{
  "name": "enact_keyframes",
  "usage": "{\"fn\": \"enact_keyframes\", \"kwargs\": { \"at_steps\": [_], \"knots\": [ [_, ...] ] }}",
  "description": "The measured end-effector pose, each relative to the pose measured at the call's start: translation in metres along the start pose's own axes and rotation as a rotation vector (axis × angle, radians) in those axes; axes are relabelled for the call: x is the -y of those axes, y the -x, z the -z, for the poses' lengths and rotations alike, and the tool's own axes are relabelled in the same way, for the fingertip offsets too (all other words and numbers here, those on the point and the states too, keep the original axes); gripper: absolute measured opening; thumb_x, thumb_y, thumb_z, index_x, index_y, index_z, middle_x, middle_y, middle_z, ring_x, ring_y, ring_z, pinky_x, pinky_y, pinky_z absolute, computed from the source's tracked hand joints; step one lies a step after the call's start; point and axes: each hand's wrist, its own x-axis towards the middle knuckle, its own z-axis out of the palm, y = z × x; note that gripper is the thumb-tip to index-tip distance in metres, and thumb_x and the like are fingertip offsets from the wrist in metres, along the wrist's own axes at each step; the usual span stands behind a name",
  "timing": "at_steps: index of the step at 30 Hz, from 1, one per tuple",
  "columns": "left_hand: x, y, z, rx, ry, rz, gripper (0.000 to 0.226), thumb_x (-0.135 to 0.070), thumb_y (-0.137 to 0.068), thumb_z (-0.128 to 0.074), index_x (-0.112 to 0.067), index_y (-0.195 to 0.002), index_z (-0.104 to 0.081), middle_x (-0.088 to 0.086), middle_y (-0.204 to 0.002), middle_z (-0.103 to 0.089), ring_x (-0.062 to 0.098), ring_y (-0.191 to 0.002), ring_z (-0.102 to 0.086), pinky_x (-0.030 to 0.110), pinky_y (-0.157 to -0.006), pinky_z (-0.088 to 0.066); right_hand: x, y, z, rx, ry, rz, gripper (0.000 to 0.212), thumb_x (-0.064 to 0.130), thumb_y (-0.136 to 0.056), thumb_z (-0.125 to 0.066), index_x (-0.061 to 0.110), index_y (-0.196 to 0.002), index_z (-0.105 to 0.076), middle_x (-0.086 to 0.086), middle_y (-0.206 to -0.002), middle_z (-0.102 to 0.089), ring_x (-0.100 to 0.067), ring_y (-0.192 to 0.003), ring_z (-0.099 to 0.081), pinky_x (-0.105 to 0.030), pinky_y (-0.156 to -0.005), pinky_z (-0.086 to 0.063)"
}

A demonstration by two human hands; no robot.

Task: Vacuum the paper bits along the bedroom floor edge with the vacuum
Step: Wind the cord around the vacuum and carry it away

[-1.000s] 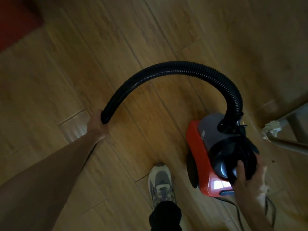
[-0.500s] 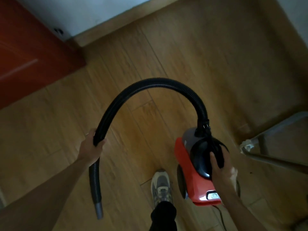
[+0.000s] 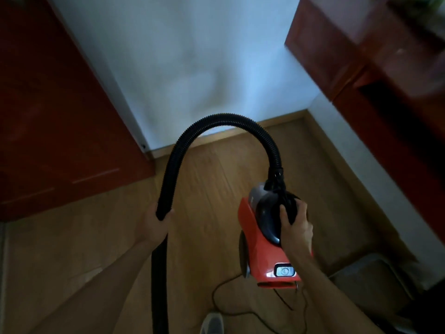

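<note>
The left grip (image 3: 155,226) curls round the hose (image 3: 218,118). The right grip (image 3: 297,229) clasps the top handle of the red vacuum (image 3: 261,254), seemingly lifted off the floor (image 3: 212,189) near the skirting board (image 3: 243,131). No paper bits show and the nozzle is out of view, so vacuuming looks not yet begun.

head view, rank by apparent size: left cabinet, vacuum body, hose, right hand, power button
1. left cabinet
2. vacuum body and hose: similar area, hose long but thin, not ranked
3. right hand
4. power button
</note>
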Motion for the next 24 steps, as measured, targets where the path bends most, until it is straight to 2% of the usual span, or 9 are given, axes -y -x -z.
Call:
{"fn": "enact_keyframes", "kwargs": {
  "at_steps": [4,7,9,14,17,20,22,24],
  "knots": [
    [-0.092,0.004,0.038,-0.107,0.108,-0.094,0.021,-0.011,-0.093,-0.066,-0.010,-0.113,-0.060,0.002,-0.095,-0.062,0.018,-0.083,-0.058,0.011,-0.063,-0.038,0.085,-0.021,0.046,-0.020,-0.037,0.068,0.032,0.037,-0.100,-0.052,0.026,-0.128,-0.040,-0.014,-0.117,-0.065,-0.037,-0.100,-0.065,-0.044,-0.077,-0.056],
    [-0.151,0.010,0.074,-0.162,0.004,-0.138,0.024,-0.017,-0.092,-0.069,-0.008,-0.111,-0.059,0.001,-0.092,-0.061,0.016,-0.078,-0.057,0.019,-0.058,-0.038,0.145,-0.027,0.079,-0.035,-0.060,0.124,0.035,0.038,-0.099,-0.053,0.027,-0.128,-0.036,-0.020,-0.118,-0.064,-0.042,-0.102,-0.064,-0.055,-0.082,-0.057],
    [-0.184,0.014,0.095,-0.200,-0.067,-0.143,0.030,-0.024,-0.091,-0.069,-0.012,-0.117,-0.058,0.004,-0.099,-0.066,0.021,-0.083,-0.061,0.029,-0.063,-0.043,0.180,-0.032,0.100,-0.046,-0.066,0.203,0.033,0.038,-0.100,-0.052,0.025,-0.127,-0.038,-0.018,-0.115,-0.066,-0.040,-0.099,-0.065,-0.054,-0.080,-0.057],
    [-0.267,0.055,0.133,-0.324,-0.085,-0.140,0.036,-0.031,-0.091,-0.067,-0.019,-0.123,-0.057,0.008,-0.108,-0.068,0.033,-0.100,-0.064,0.037,-0.076,-0.051,0.243,-0.030,0.159,0.000,-0.119,0.346,0.030,0.040,-0.101,-0.048,0.024,-0.125,-0.040,-0.014,-0.112,-0.066,-0.034,-0.095,-0.066,-0.047,-0.077,-0.058],
    [-0.301,0.098,0.152,-0.430,-0.087,-0.121,0.035,-0.032,-0.090,-0.068,-0.017,-0.121,-0.058,0.007,-0.104,-0.068,0.034,-0.097,-0.065,0.034,-0.072,-0.048,0.267,-0.019,0.192,0.065,-0.162,0.430,0.030,0.038,-0.102,-0.048,0.020,-0.124,-0.043,-0.013,-0.109,-0.065,-0.032,-0.096,-0.065,-0.045,-0.079,-0.057],
    [-0.326,0.153,0.170,-0.569,-0.066,-0.104,0.031,-0.032,-0.086,-0.073,-0.016,-0.109,-0.060,0.005,-0.093,-0.067,0.032,-0.089,-0.066,0.033,-0.068,-0.047,0.288,-0.003,0.223,0.145,-0.184,0.537,0.029,0.036,-0.102,-0.050,0.014,-0.120,-0.044,-0.012,-0.100,-0.065,-0.030,-0.087,-0.064,-0.042,-0.070,-0.055],
    [-0.335,0.191,0.181,-0.653,-0.049,-0.061,0.035,-0.035,-0.083,-0.076,-0.015,-0.108,-0.061,0.007,-0.094,-0.068,0.033,-0.092,-0.066,0.038,-0.075,-0.053,0.300,0.013,0.241,0.205,-0.187,0.613,0.028,0.035,-0.101,-0.051,0.012,-0.115,-0.044,-0.012,-0.094,-0.065,-0.029,-0.083,-0.064,-0.041,-0.066,-0.055],
    [-0.342,0.231,0.191,-0.726,-0.034,0.003,0.040,-0.037,-0.083,-0.076,-0.015,-0.112,-0.061,0.007,-0.098,-0.069,0.031,-0.091,-0.066,0.041,-0.081,-0.056,0.310,0.031,0.254,0.261,-0.186,0.667,0.028,0.036,-0.101,-0.052,0.013,-0.115,-0.044,-0.012,-0.092,-0.065,-0.030,-0.082,-0.065,-0.045,-0.070,-0.056]
  ]
}}
